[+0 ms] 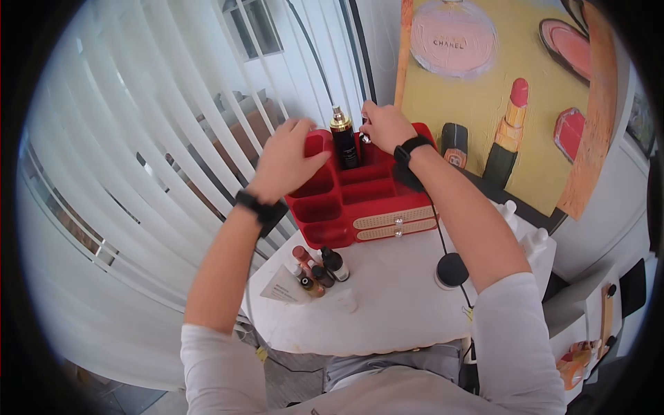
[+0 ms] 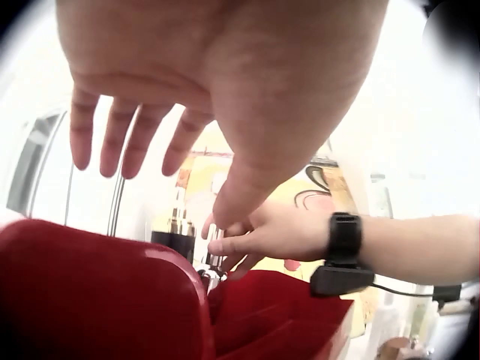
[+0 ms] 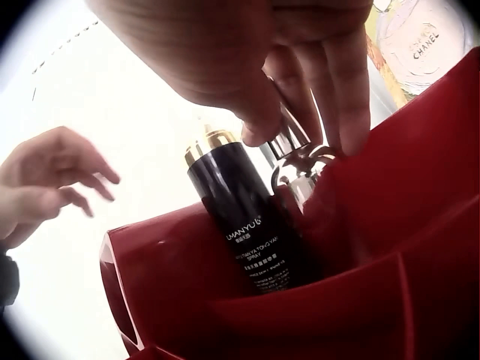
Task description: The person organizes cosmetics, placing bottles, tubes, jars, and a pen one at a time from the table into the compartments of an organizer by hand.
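Observation:
My right hand pinches the silver cap of a small bottle at the back of a red organizer. Below the cap, the shiny lower part of that bottle sits inside the red walls. Just left of it, a black spray bottle with a gold collar stands upright in a rear compartment, its base hidden. My left hand hovers over the organizer's left side, fingers extended and holding nothing. In the left wrist view its palm shows above the red rim.
Several small cosmetic bottles and a white tube stand on the white table before the organizer. A round black-topped jar is at right. Vertical blinds hang at left; a cosmetics painting leans behind.

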### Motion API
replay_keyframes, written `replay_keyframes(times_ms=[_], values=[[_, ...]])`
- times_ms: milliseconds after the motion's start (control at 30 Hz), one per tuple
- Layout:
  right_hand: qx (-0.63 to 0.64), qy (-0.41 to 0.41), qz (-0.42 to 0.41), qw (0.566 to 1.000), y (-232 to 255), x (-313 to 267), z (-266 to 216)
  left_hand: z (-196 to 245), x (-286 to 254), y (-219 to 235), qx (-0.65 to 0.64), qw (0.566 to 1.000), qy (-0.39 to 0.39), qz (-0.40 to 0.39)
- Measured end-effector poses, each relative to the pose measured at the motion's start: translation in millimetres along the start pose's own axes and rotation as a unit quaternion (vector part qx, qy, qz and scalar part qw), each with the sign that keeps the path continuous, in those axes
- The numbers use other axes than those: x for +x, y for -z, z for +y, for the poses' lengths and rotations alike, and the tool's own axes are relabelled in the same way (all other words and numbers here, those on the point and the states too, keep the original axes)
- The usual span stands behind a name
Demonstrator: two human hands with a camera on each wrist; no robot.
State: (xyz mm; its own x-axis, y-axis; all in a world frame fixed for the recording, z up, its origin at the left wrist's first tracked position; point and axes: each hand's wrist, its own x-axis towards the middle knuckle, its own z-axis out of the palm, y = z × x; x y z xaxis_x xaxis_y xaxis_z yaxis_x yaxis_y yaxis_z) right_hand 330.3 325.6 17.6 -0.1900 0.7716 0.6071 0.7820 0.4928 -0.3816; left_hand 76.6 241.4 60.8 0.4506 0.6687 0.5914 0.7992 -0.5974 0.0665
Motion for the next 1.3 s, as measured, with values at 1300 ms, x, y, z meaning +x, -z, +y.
replay_keyframes(times_ms=[1300], values=[[0.004, -0.068, 0.006, 0.998, 55.6, -31.7, 28.8, 52.0, 62.0, -14.3, -0.087, 0.994, 0.072, 0.018]])
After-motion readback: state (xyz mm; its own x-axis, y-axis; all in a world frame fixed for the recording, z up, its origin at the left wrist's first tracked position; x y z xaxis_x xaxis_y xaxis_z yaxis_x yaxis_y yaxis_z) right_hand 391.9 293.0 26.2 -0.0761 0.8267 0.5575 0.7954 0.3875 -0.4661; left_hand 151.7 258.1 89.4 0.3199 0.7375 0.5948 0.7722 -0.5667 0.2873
